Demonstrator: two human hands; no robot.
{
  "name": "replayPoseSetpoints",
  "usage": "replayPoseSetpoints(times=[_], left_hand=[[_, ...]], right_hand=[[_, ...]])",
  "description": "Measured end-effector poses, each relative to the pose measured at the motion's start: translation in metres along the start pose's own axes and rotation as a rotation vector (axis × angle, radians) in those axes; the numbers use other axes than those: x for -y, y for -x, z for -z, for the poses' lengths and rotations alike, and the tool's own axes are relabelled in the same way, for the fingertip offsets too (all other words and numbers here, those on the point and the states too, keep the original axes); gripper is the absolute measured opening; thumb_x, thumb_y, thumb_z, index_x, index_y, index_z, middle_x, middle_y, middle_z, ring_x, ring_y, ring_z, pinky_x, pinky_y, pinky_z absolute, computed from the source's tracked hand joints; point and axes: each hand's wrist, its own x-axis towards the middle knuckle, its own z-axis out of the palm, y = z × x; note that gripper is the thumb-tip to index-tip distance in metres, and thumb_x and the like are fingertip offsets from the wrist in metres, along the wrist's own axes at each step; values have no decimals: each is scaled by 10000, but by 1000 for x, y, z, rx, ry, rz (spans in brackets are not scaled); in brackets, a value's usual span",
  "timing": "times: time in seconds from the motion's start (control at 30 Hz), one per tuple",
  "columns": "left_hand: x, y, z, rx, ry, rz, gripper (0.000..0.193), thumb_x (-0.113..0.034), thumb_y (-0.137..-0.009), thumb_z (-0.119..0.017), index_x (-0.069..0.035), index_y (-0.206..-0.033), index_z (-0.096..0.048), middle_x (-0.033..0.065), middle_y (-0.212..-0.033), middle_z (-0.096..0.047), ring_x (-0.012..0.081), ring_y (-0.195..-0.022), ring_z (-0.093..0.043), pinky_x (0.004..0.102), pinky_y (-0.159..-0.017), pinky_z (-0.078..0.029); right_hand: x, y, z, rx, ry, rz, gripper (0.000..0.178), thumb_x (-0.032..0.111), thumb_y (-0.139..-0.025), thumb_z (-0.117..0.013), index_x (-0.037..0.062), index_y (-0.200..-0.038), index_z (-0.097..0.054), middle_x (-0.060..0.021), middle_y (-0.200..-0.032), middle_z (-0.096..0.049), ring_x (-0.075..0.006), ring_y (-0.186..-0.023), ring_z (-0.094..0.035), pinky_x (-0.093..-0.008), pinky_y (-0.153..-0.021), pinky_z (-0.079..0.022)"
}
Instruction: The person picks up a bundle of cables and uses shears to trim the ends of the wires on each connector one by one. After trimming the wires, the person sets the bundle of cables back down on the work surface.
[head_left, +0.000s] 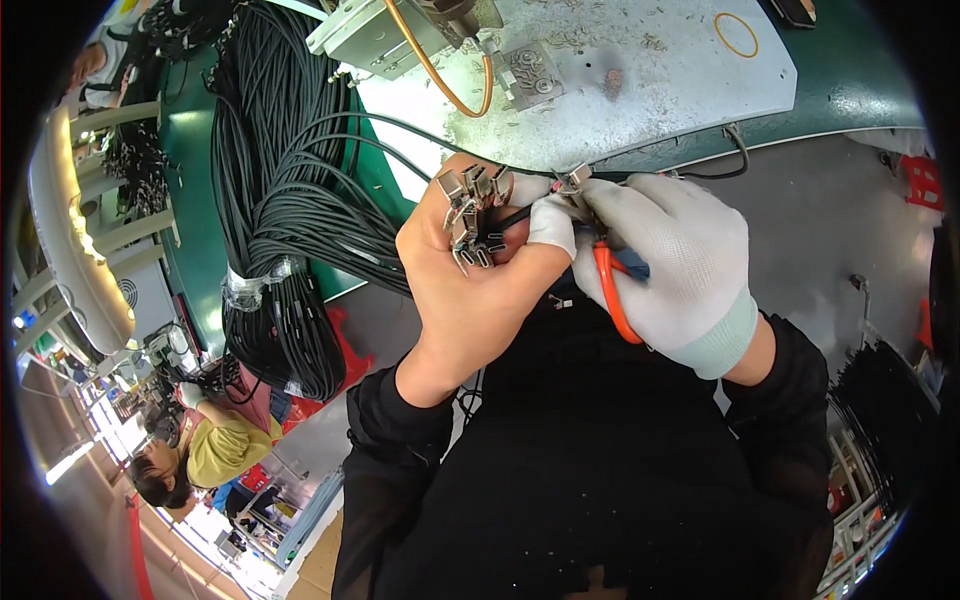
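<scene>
My left hand (460,305), its thumb and a finger covered in white, is closed round several black cables. A cluster of bare metal connectors (468,212) on the cable ends sticks up out of its grip. Between the two hands, one more metal connector (575,180) is pinched near the left thumb and my right fingertips. My right hand (695,255), in a white glove, grips pliers with orange-red handles (612,295). Their jaws lie close to that connector and are mostly hidden by the fingers. A small loose metal piece (561,302) shows below, against my black clothing.
A large tied bundle of black cables (275,170) hangs over the green table at left, with strands running to my left hand. Ahead is a grey-white worktop (650,80) with scattered bits, a machine (375,40) and a yellow ring (736,35). A co-worker (225,445) sits at lower left.
</scene>
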Motion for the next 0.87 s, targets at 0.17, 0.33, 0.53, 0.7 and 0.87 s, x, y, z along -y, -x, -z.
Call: replayPoseSetpoints(times=[0.17,0.33,0.53,0.7,0.87], left_hand=[[0,-1,1,23,124,111,143,39,-741,-668,2,-851,-584,-20,-742,-598,16,-659,-527,164,-567,-406],[0,-6,9,73,373,397,128,26,-771,-682,6,-870,-603,-12,-742,-600,34,-670,-544,188,-592,-436],[3,-6,5,3,349,318,129,14,-778,-690,7,-878,-607,-6,-759,-606,41,-684,-552,194,-614,-448],[6,-3,5,-18,274,255,166,6,-778,-696,1,-914,-602,3,-779,-618,42,-695,-555,191,-629,-454],[6,-3,-1,-46,244,232,241,16,-775,-697,-11,-986,-585,5,-806,-622,43,-710,-551,192,-642,-460]], right_hand=[[4,2,5,254,-367,-280,158,69,-738,-661,11,-883,-639,-101,-586,-560,-199,-456,-537,-270,-467,-416],[2,-4,10,571,-940,-714,164,83,-757,-653,4,-900,-632,-101,-587,-562,-192,-456,-536,-270,-475,-425],[-1,4,-11,54,-162,-67,185,100,-754,-676,2,-906,-634,-107,-643,-581,-237,-495,-547,-284,-496,-444],[2,3,3,113,-91,-90,210,109,-745,-694,10,-921,-638,-108,-684,-595,-261,-541,-566,-294,-511,-453],[2,2,6,240,-236,-242,133,180,-786,-675,72,-808,-599,-100,-645,-590,-278,-559,-594,-342,-494,-454]])
